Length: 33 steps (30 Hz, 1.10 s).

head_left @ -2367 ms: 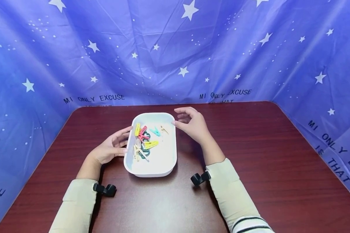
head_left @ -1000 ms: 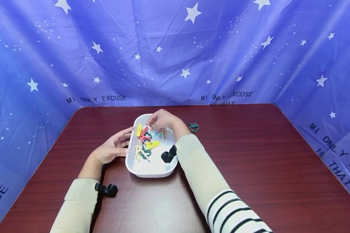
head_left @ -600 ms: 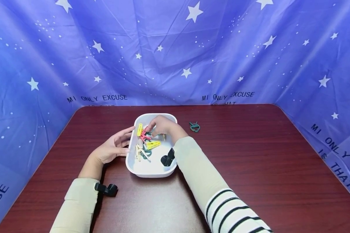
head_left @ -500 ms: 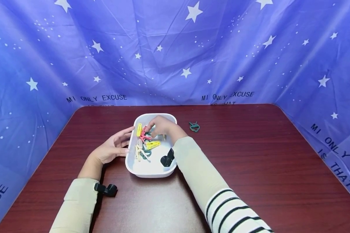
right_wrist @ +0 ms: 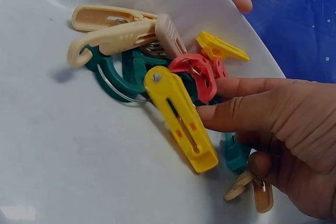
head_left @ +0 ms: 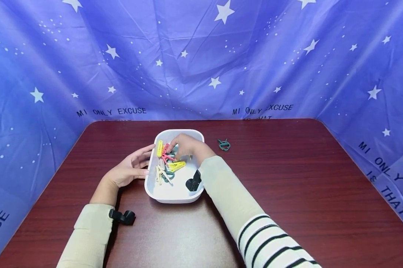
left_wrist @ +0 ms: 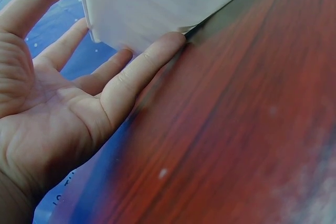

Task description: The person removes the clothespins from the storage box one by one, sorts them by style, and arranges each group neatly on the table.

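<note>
A white tray (head_left: 174, 193) holds several plastic clothespins and green ring-shaped clips. My left hand (head_left: 127, 171) touches the tray's left side with spread, fairly straight fingers; the left wrist view shows its fingertips against the white wall (left_wrist: 157, 3). Inside the tray, my right hand (head_left: 188, 146) pinches a dark green clip (right_wrist: 195, 94) between thumb and index finger, partly hidden behind a red clothespin (right_wrist: 205, 85). Right by the thumb lies a yellow clothespin (right_wrist: 181, 119). Teal (right_wrist: 236, 153) and beige (right_wrist: 262, 195) clothespins lie under the other fingers.
One green ring clip (head_left: 224, 144) lies on the dark red wooden table (head_left: 288, 178), right of the tray. Another yellow clothespin (right_wrist: 220, 47) leans by the tray wall. Beige clothespins (right_wrist: 113, 35) overlap a second green clip (right_wrist: 113, 80). A blue starry cloth (head_left: 188, 74) hangs behind.
A green ring clip now lies on the table to the tray's right. My right hand has moved back into the tray and down among the clips, nudging the yellow clothespin. The left hand stays put.
</note>
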Available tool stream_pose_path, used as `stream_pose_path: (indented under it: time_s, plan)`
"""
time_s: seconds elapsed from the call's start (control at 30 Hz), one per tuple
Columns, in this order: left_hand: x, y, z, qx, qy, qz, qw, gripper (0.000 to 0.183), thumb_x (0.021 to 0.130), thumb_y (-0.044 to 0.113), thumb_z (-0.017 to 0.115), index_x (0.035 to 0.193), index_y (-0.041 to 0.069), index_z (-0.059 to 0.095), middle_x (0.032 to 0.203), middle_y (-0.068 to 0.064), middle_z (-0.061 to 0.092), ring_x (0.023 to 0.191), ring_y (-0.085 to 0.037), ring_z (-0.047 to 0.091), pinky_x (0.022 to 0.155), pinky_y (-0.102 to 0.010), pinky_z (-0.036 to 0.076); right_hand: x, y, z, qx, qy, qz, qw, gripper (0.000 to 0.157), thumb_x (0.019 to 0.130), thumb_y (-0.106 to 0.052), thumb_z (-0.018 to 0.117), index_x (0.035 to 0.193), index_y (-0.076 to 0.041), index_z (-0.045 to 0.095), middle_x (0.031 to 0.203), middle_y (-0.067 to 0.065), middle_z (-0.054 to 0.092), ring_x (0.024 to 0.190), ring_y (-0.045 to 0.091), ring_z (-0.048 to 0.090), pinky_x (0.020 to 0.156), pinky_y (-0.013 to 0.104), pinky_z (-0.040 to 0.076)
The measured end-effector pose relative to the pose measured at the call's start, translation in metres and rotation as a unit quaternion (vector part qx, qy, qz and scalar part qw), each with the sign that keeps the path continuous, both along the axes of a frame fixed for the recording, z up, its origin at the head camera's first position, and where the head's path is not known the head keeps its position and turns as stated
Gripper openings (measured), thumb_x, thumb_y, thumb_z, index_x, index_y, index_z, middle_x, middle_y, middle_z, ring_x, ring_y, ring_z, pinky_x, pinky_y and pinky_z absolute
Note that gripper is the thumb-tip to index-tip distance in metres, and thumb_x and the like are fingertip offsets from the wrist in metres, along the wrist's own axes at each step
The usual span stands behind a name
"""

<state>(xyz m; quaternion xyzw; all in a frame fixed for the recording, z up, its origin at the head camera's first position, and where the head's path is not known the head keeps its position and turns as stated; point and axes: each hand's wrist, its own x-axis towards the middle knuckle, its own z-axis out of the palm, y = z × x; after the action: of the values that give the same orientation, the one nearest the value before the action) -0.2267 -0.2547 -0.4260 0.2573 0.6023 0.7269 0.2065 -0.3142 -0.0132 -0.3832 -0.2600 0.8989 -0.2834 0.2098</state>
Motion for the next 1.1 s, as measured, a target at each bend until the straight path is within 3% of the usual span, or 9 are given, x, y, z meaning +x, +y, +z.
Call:
stream_pose_path:
  time_s: [0.17,0.43,0.67,1.1]
  plan:
    - [-0.0010,0.0002,-0.0006,0.004,-0.001,-0.004,1.0000,0.088,0.084,-0.012,0.065,0.155,0.004,0.016,0.150,-0.021,0.028,0.126,-0.028,0.045,0.091,-0.036,0.052,-0.0019,-0.0001,-0.0014,0.005,0.005,0.013,1.000,0.039,0.071,-0.003,0.086,0.106,-0.017,0.078,0.107,-0.005,0.068,0.100,0.012,0.055,0.090,0.024,0.045]
    - [-0.0031,0.0003,-0.0015,0.002,-0.011,-0.002,0.9999,0.088,0.084,-0.012,0.065,0.156,0.007,0.018,0.152,-0.023,0.024,0.127,-0.029,0.044,0.091,-0.039,0.051,-0.0037,0.0016,-0.0007,0.009,0.001,0.034,0.999,0.034,0.071,-0.006,0.087,0.103,-0.014,0.077,0.091,-0.003,0.065,0.089,0.015,0.053,0.082,0.024,0.044]
    - [-0.0030,-0.0007,-0.0020,0.005,-0.010,-0.003,0.9999,0.088,0.084,-0.011,0.065,0.156,0.007,0.018,0.151,-0.022,0.025,0.127,-0.029,0.044,0.092,-0.039,0.051,-0.0044,0.0014,-0.0008,0.010,-0.002,0.036,0.999,0.032,0.071,-0.004,0.086,0.098,-0.016,0.074,0.100,-0.004,0.064,0.097,0.014,0.054,0.092,0.026,0.043]
    - [-0.0030,-0.0011,-0.0001,0.008,-0.016,-0.009,0.9998,0.088,0.084,-0.013,0.063,0.156,0.006,0.016,0.152,-0.023,0.024,0.127,-0.028,0.045,0.091,-0.040,0.052,-0.0024,0.0064,0.0064,0.000,0.022,0.019,1.000,0.033,0.075,0.003,0.079,0.104,-0.012,0.075,0.103,-0.002,0.068,0.095,0.014,0.056,0.083,0.024,0.048]
